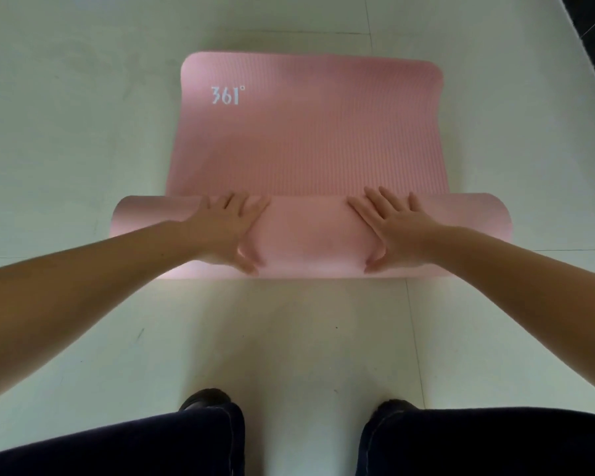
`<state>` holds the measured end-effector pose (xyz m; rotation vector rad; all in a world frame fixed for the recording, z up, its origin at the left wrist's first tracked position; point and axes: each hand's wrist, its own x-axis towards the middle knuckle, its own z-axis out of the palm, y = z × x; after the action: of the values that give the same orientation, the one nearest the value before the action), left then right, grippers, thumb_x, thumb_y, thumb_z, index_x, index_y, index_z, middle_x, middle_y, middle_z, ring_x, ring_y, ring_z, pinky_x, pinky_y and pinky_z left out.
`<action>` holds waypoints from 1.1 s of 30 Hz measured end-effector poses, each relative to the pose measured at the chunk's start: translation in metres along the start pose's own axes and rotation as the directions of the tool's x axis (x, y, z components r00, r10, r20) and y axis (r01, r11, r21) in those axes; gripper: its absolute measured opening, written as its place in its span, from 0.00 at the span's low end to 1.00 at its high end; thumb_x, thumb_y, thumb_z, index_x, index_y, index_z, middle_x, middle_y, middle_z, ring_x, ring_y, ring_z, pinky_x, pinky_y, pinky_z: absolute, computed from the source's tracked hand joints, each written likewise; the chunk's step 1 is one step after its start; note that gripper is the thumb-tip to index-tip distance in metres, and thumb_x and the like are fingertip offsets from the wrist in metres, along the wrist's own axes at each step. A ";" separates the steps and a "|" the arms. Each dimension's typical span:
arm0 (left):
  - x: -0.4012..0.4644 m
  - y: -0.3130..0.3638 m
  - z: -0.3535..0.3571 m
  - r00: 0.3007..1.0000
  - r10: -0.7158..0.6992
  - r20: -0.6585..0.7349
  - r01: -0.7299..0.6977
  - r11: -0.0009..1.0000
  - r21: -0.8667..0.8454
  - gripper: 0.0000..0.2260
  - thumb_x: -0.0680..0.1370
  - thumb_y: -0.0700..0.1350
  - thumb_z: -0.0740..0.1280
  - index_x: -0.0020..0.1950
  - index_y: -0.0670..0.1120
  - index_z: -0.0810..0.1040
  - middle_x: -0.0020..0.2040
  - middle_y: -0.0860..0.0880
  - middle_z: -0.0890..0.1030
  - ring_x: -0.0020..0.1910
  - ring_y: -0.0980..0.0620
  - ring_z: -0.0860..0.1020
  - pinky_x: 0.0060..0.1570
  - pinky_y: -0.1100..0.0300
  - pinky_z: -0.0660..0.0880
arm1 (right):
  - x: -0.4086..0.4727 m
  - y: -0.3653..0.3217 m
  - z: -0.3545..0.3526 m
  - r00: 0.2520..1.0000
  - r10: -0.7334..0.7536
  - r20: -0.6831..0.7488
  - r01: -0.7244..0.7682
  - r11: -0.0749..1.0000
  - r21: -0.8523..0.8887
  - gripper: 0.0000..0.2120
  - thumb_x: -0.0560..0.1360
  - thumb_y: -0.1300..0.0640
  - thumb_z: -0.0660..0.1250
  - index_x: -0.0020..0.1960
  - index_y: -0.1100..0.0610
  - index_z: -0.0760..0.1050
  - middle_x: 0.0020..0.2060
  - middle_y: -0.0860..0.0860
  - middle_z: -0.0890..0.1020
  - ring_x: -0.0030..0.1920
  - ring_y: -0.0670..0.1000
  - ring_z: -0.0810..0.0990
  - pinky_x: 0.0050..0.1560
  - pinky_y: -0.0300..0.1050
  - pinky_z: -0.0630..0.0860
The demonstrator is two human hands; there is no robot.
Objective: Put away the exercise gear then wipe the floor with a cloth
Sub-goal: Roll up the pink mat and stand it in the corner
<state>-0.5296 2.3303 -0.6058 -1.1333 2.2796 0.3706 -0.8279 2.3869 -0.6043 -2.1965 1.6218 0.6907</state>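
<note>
The pink mat (pixel 306 132) lies on the floor (pixel 83 132), its rolled part crosswise. The left hand (pixel 225 228) and right hand (pixel 397 231) press flat, fingers straight, on the roll; the flat part stretches away beyond the fingertips.

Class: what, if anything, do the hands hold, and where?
Nothing is gripped: left hand and right hand press flat on the pink mat's rolled part.

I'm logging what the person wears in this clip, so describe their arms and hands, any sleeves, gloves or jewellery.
Both forearms are bare as far as the view shows: no sleeves reach into the picture. The left hand and right hand wear no gloves, and no rings, watch or bracelets show. Lower down, dark navy trousers and dark shoes are visible.
</note>
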 end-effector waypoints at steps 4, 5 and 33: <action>0.005 -0.003 0.001 0.998 -0.005 -0.059 0.008 0.999 0.051 0.57 0.63 0.67 0.71 0.76 0.52 0.34 0.75 0.43 0.53 0.73 0.41 0.55 0.67 0.42 0.61 | 0.004 0.001 -0.001 0.996 -0.029 -0.085 0.023 0.998 -0.065 0.57 0.63 0.32 0.69 0.77 0.48 0.36 0.76 0.56 0.51 0.75 0.59 0.52 0.70 0.63 0.56; 0.008 -0.005 0.003 0.998 -0.004 -0.058 0.007 0.999 0.051 0.56 0.63 0.66 0.71 0.77 0.52 0.36 0.74 0.43 0.56 0.72 0.41 0.57 0.66 0.43 0.62 | 0.005 0.002 -0.002 0.992 -0.045 -0.115 0.039 0.998 -0.059 0.56 0.63 0.32 0.70 0.77 0.48 0.39 0.74 0.55 0.56 0.73 0.58 0.57 0.69 0.61 0.59; -0.003 -0.041 -0.027 0.898 -0.216 -0.383 0.107 0.952 -0.286 0.38 0.72 0.58 0.70 0.76 0.47 0.58 0.73 0.41 0.65 0.70 0.40 0.66 0.68 0.47 0.64 | 0.016 0.019 -0.037 0.978 0.144 -0.150 -0.079 0.925 0.372 0.30 0.77 0.51 0.64 0.75 0.50 0.58 0.74 0.54 0.61 0.72 0.58 0.61 0.72 0.56 0.58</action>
<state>-0.5055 2.2943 -0.5821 -1.6604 2.5185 0.4017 -0.8352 2.3488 -0.5816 -1.9483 1.8036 0.1998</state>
